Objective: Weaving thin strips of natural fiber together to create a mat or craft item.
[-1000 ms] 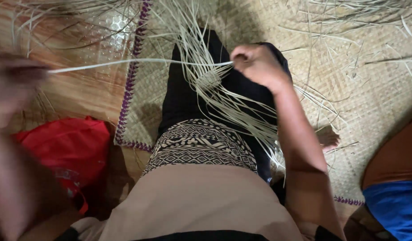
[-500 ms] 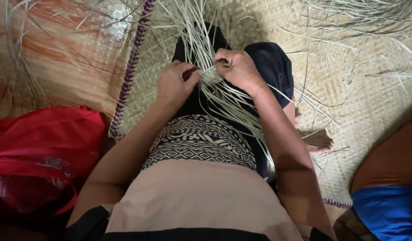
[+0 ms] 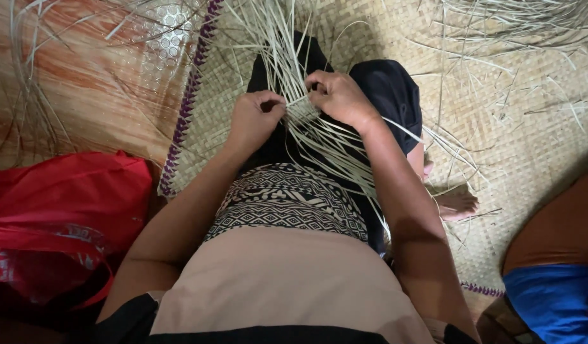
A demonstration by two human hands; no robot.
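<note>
Both hands pinching pale straw strands (image 3: 319, 137), left hand (image 3: 255, 118) nudged slightly outward, right hand (image 3: 337, 97) unmoved

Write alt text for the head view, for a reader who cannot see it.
Seen from above, a seated person's left hand and right hand pinch pale straw strips over their lap, on a woven mat. A red bag lies at the left.
</note>
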